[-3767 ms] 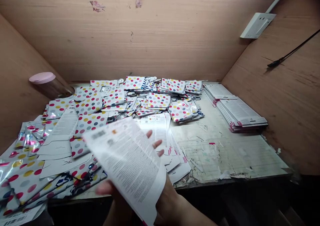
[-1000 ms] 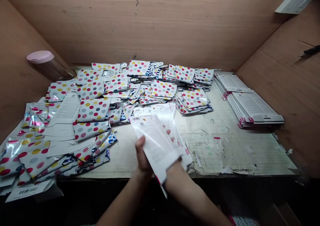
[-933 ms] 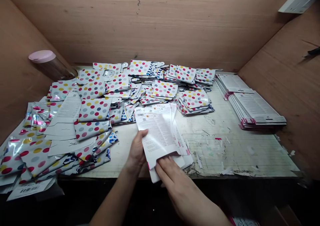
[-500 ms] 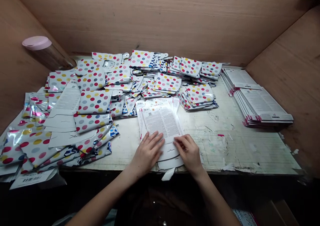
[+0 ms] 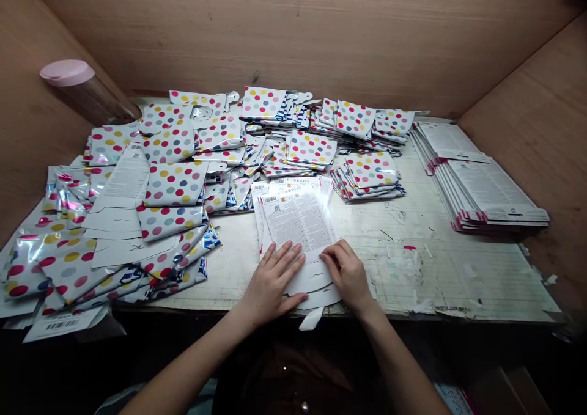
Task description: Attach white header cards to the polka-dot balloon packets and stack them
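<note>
Grip light — left hand [image 5: 271, 279], right hand [image 5: 347, 273] on barcoded cards [image 5: 293, 235] — print [image 5: 298, 216] unreadable

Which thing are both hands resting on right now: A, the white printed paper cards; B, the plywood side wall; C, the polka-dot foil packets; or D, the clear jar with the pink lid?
A. The left hand and right hand both rest on the lower part of the fanned white printed paper cards.

card print [image 5: 297, 222] too small to read, foil packets [image 5: 21, 274] cut off left
</note>
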The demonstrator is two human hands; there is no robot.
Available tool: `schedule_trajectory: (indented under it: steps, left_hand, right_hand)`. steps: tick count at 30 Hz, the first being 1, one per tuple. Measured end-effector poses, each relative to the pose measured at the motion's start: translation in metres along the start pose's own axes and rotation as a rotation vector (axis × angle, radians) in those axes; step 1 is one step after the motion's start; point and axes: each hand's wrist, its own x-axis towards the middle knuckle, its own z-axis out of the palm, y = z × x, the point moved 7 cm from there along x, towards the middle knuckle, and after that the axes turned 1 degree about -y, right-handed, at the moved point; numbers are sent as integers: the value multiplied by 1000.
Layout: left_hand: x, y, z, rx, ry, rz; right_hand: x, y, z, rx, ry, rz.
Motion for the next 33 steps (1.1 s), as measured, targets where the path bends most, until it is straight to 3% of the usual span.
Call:
schedule_trajectory:
  steps: [4,13,21,26,33]
  left_hand:
    - [0,1,0,19,1,4]
    - [-1,1,1,33,7,8]
    - [1,3,-1,36,-15,-9]
    - [1,3,-2,33,-15,-8]
    - [0,1,1,29,-6,-3]
  right_hand:
    - [-1,-5,1,-137,-7,-52]
    - [-6,-2,-7,14,40,-23]
    - [-3,-5,7,-186,-11,-96]
    - [-8,-3,-3,-79,92,-59]
    - [-3,-4,-3,-110,59,-55]
